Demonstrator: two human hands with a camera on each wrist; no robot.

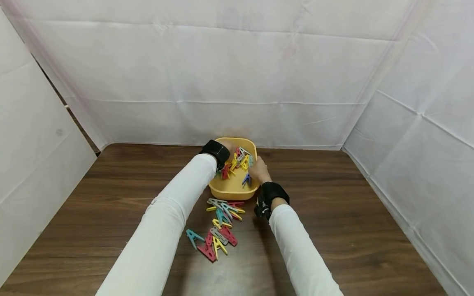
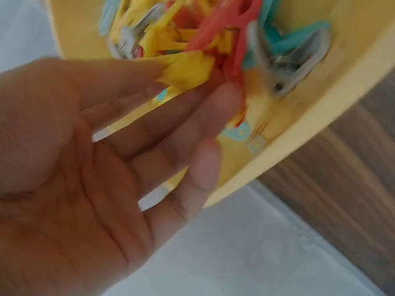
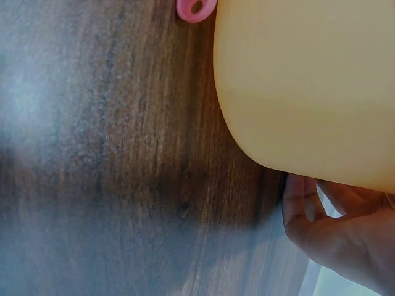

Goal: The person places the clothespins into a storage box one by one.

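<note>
The rounded plastic tub [image 1: 232,190] is a pale, plain yellow; the plastic clothes pegs heaped inside it [image 1: 238,161] are yellow, red, grey and teal; the plastic clothes pegs scattered on the desk [image 1: 218,228] are red, yellow, grey and teal too; the wooden desk [image 1: 352,230] is dark brown with streaky grain; the long sleeves [image 1: 163,230] are white; the wrist straps [image 1: 216,151] are black; the cloth screens [image 1: 237,78] are white.

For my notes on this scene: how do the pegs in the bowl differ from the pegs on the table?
The bowl pegs are heaped inside the yellow bowl; the table pegs lie scattered flat on the wood. The left hand touches the bowl pegs; no hand touches the table pegs. Both groups are mixed-colour plastic pegs.
</note>
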